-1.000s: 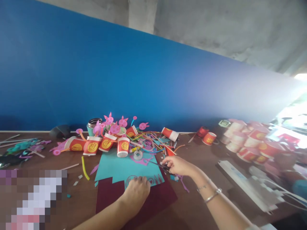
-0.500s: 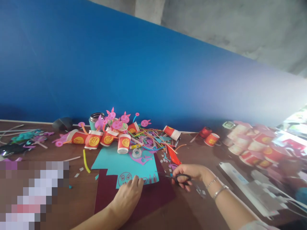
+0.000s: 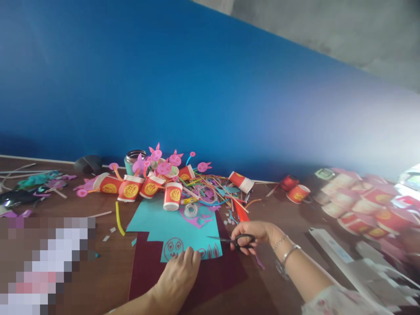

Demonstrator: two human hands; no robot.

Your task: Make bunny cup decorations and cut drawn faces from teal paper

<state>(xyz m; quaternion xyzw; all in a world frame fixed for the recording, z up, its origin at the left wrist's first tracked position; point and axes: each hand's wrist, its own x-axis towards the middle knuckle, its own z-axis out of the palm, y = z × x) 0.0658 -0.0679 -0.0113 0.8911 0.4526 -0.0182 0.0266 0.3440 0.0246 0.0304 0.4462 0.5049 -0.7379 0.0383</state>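
A light blue sheet of paper (image 3: 177,225) with a stepped left edge lies over a dark maroon sheet (image 3: 144,275). Red marker outlines show near its front edge: a round face with heart eyes and pointed ear shapes. My left hand (image 3: 179,275) is closed at that front edge, between the drawings; its fingertips are hidden under the knuckles. In my right hand (image 3: 252,234) are black-handled scissors (image 3: 244,241), fingers through the loops. Their thin blades point left, over the right side of the blue sheet, and look slightly parted.
Red paper cups (image 3: 172,196) with pink animal cutouts stand and lie behind the sheet, beside a tape roll (image 3: 190,210) and a heap of coloured strips (image 3: 210,190). Stacked cups (image 3: 364,197) and a white power strip (image 3: 331,245) are on the right. A blue partition (image 3: 197,87) rises behind.
The camera view has shifted slightly. The scissors have moved left and their blades now reach over the blue sheet. My left hand stays at the sheet's front edge.
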